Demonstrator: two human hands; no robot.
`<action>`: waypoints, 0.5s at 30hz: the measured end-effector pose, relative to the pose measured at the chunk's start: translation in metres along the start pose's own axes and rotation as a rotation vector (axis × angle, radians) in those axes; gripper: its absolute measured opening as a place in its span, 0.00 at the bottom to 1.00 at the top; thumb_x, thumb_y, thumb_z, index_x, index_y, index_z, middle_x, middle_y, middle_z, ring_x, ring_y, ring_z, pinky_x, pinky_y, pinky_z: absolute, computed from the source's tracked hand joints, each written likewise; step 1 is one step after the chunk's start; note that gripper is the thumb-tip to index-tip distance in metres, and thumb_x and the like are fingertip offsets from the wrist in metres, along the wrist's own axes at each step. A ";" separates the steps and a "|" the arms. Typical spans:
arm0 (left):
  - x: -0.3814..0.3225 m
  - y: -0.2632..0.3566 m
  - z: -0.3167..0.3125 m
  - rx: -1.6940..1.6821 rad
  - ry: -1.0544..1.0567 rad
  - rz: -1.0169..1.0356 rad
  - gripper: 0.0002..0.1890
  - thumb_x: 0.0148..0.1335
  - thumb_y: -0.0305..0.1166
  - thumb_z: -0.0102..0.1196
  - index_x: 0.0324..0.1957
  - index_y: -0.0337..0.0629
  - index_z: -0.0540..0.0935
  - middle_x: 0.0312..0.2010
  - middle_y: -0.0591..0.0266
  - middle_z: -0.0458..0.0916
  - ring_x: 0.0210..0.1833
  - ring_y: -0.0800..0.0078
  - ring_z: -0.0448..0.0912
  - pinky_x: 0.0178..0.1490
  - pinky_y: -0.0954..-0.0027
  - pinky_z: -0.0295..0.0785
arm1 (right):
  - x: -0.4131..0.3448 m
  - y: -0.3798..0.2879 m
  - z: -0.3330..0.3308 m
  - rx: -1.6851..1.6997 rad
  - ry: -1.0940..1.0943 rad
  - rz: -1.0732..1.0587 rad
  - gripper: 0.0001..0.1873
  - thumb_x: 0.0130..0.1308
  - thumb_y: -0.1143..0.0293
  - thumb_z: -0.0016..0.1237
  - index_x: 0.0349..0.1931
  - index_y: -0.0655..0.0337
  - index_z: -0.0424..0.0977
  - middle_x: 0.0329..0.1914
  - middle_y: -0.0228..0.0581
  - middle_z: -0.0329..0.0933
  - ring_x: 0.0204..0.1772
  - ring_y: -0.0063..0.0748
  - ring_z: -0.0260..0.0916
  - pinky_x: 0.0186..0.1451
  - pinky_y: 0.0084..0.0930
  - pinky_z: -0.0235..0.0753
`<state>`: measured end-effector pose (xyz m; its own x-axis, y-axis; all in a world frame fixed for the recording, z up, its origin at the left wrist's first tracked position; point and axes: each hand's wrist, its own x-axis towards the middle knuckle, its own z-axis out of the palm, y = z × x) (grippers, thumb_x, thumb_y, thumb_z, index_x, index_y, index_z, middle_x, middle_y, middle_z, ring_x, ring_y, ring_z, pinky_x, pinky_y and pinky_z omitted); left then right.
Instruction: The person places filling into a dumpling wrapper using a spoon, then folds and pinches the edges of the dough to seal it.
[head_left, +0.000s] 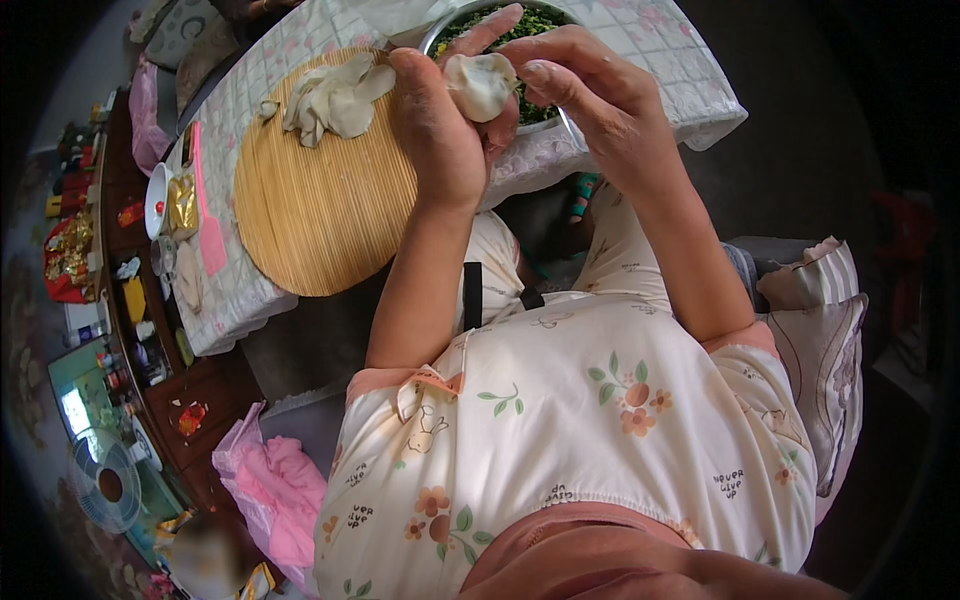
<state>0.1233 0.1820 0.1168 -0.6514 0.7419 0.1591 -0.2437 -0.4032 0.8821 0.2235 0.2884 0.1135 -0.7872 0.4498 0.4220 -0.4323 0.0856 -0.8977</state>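
A pale dough wrapper (480, 84), cupped and folded like a dumpling, rests in the fingers of my left hand (442, 127). Flour dusts those fingers. My right hand (611, 97) is bent beside the wrapper's right edge, thumb and forefinger close to it; whether they pinch it is unclear. Beneath both hands stands a metal bowl (429, 37) of chopped green filling (536, 22) with yellow bits, partly covered by my fingers. Left of my left hand, a heap of flat dough wrappers (337, 97) lies on a round slatted board (322, 210).
A small dough piece (268, 109) sits at the board's left edge. On the patterned tablecloth (675, 82) lie a pink spatula (212, 244), a gold packet (182, 202) and a white bowl (155, 201). Part of another person's arm (262, 6) shows at the top.
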 end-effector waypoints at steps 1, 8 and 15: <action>0.001 -0.001 -0.001 0.169 -0.029 0.036 0.47 0.69 0.70 0.24 0.60 0.32 0.75 0.13 0.76 0.67 0.11 0.86 0.57 0.16 0.82 0.50 | 0.001 0.000 0.002 0.062 -0.006 0.020 0.12 0.72 0.70 0.50 0.49 0.67 0.78 0.46 0.34 0.79 0.49 0.22 0.74 0.54 0.20 0.74; -0.002 -0.013 -0.018 0.419 -0.011 0.111 0.43 0.70 0.66 0.24 0.54 0.36 0.79 0.20 0.68 0.76 0.19 0.85 0.71 0.22 0.81 0.65 | 0.002 0.023 -0.009 0.122 0.111 0.135 0.10 0.71 0.69 0.52 0.46 0.66 0.78 0.37 0.29 0.78 0.39 0.17 0.71 0.45 0.16 0.72; -0.001 -0.026 -0.025 0.850 0.159 0.519 0.06 0.62 0.24 0.62 0.41 0.38 0.86 0.38 0.62 0.79 0.34 0.76 0.83 0.35 0.73 0.79 | 0.002 0.043 -0.011 0.167 0.166 0.127 0.10 0.69 0.72 0.54 0.47 0.66 0.79 0.38 0.29 0.79 0.38 0.17 0.73 0.45 0.16 0.74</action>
<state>0.1121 0.1786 0.0825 -0.6346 0.4780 0.6073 0.6505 -0.0941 0.7537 0.2079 0.3028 0.0742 -0.7626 0.5885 0.2685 -0.4122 -0.1222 -0.9029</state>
